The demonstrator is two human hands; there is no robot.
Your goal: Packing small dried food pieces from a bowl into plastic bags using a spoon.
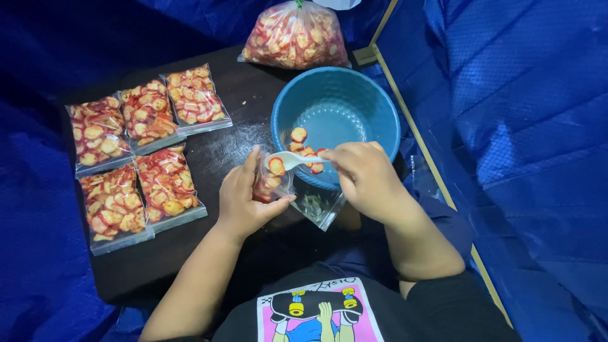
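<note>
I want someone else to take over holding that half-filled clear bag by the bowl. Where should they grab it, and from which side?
Grip the clear bag by its open upper edge, coming from the left, where the left hand now pinches it. The mouth faces the white spoon and blue bowl; the limp bottom sags toward the person, so holding lower would close or tip it.

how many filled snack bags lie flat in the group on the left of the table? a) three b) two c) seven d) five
d: the filled snack bags lie as three in a back row and two in front of them on the dark table, left of the left hand, which holds a small clear bag.
</note>
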